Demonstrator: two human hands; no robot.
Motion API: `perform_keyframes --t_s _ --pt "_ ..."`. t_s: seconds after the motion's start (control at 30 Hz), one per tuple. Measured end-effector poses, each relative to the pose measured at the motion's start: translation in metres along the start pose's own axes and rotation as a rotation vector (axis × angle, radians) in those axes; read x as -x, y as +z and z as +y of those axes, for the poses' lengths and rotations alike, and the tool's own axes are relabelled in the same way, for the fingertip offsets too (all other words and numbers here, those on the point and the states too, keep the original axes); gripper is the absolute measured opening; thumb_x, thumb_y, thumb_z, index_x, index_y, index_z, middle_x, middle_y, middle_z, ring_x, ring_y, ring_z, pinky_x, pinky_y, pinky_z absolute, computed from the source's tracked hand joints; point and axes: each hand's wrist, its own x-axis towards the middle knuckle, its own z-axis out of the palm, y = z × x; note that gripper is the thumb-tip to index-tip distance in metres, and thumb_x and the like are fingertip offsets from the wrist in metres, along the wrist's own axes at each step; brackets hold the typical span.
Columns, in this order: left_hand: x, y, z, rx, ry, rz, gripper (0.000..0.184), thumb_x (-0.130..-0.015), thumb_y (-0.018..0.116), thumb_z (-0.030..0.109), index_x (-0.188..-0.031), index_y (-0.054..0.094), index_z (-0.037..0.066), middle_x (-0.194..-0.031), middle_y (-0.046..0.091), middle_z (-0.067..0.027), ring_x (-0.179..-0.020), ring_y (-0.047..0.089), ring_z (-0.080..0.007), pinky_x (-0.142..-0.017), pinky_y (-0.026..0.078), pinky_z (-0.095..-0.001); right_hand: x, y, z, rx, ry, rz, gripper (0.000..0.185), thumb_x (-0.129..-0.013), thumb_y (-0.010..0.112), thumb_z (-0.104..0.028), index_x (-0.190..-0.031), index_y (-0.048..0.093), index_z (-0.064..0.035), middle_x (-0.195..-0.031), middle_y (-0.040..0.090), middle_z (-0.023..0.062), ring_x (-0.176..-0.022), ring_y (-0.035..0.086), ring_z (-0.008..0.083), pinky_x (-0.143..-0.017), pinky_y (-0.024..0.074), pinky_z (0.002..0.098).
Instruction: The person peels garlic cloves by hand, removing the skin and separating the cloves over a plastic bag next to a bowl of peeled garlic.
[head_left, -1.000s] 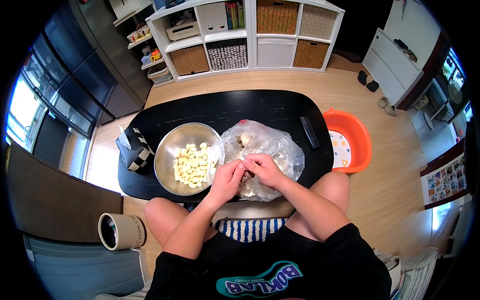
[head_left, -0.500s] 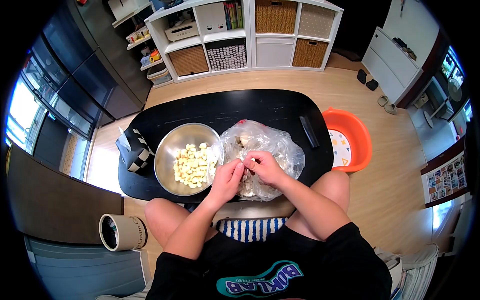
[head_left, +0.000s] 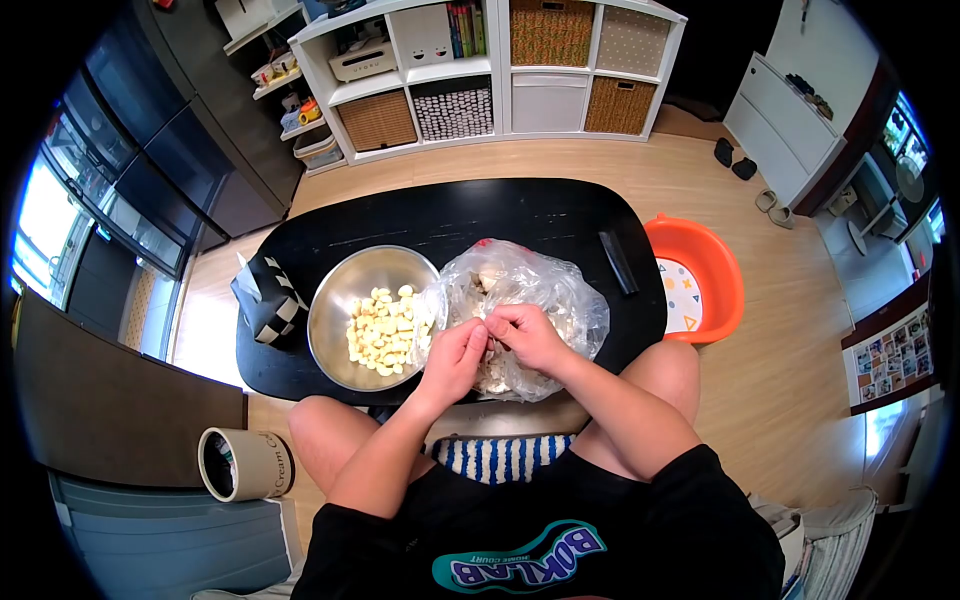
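My left hand and my right hand meet fingertip to fingertip above a clear plastic bag. Both are closed in a pinch on a small pale piece, which looks like a garlic clove and is mostly covered by the fingers. Papery whitish skins and a garlic bulb lie in the opened bag. Left of it stands a wide steel bowl, its rim beside the bag's edge. Many peeled garlic cloves are heaped in the bowl.
The black low table also bears a tissue box with a checkered cover at the left and a dark, narrow object at the right. An orange tub sits on the floor by the table's right end. A cream bin stands lower left.
Hardly anything differs. My fingertips shift very slightly, still pinched together over the bag; the bowl and bag stay in place.
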Motion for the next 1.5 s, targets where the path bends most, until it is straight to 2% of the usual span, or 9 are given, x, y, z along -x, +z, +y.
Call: perform_keyframes --t_s 0.2,0.27,0.47,0.87,1.17,1.5 --pt "0.000 0.002 0.002 -0.015 -0.002 0.023 0.035 -0.108 0.047 0.027 -0.091 0.061 0.000 -0.073 0.059 -0.0032 -0.066 0.052 -0.0117 -0.062 0.044 -0.0281 0.000 0.000 0.005 -0.082 -0.012 -0.020 0.047 -0.100 0.062 -0.042 -0.083 0.067 0.0011 -0.069 0.059 0.0008 -0.069 0.050 0.0072 -0.063 0.0445 0.0280" --pt "-0.001 0.001 0.006 -0.122 0.036 0.046 0.031 -0.106 0.049 0.024 -0.090 0.060 0.000 -0.070 0.058 -0.0070 -0.064 0.053 -0.0165 -0.061 0.045 -0.0313 0.000 -0.001 0.006 -0.111 0.029 -0.038 0.049 -0.100 0.062 -0.046 -0.084 0.067 0.0005 -0.070 0.058 -0.0019 -0.069 0.048 0.0058 -0.061 0.0425 0.0268" --pt "-0.001 0.002 0.010 -0.174 0.090 0.061 0.028 -0.104 0.051 0.022 -0.091 0.059 -0.001 -0.070 0.057 -0.0132 -0.062 0.055 -0.0249 -0.061 0.045 -0.0352 0.002 0.003 0.005 -0.238 0.122 -0.018 0.046 -0.099 0.063 -0.045 -0.084 0.068 -0.0024 -0.070 0.057 -0.0047 -0.066 0.045 0.0040 -0.057 0.0378 0.0234" --pt "-0.001 0.003 0.008 -0.169 0.117 0.036 0.023 -0.105 0.050 0.020 -0.099 0.059 -0.001 -0.072 0.057 -0.0139 -0.063 0.053 -0.0256 -0.061 0.044 -0.0358 0.002 0.002 -0.001 -0.293 0.114 -0.022 0.040 -0.099 0.065 -0.038 -0.083 0.068 -0.0016 -0.074 0.059 -0.0047 -0.072 0.048 0.0037 -0.063 0.0418 0.0237" --pt "0.000 0.003 0.008 -0.159 0.095 0.042 0.025 -0.105 0.049 0.020 -0.095 0.058 -0.001 -0.073 0.059 -0.0126 -0.064 0.055 -0.0239 -0.062 0.045 -0.0347 0.001 0.003 0.004 -0.261 0.097 -0.002 0.037 -0.101 0.064 -0.034 -0.083 0.067 -0.0016 -0.075 0.059 -0.0040 -0.073 0.049 0.0041 -0.065 0.0428 0.0244" --pt "-0.001 0.002 0.007 -0.148 0.093 0.034 0.026 -0.105 0.050 0.022 -0.095 0.059 0.000 -0.076 0.062 -0.0117 -0.067 0.060 -0.0235 -0.064 0.048 -0.0340 0.001 0.001 -0.001 -0.257 0.093 -0.014 0.039 -0.101 0.063 -0.036 -0.083 0.066 -0.0021 -0.075 0.059 -0.0032 -0.074 0.049 0.0047 -0.066 0.0430 0.0245"
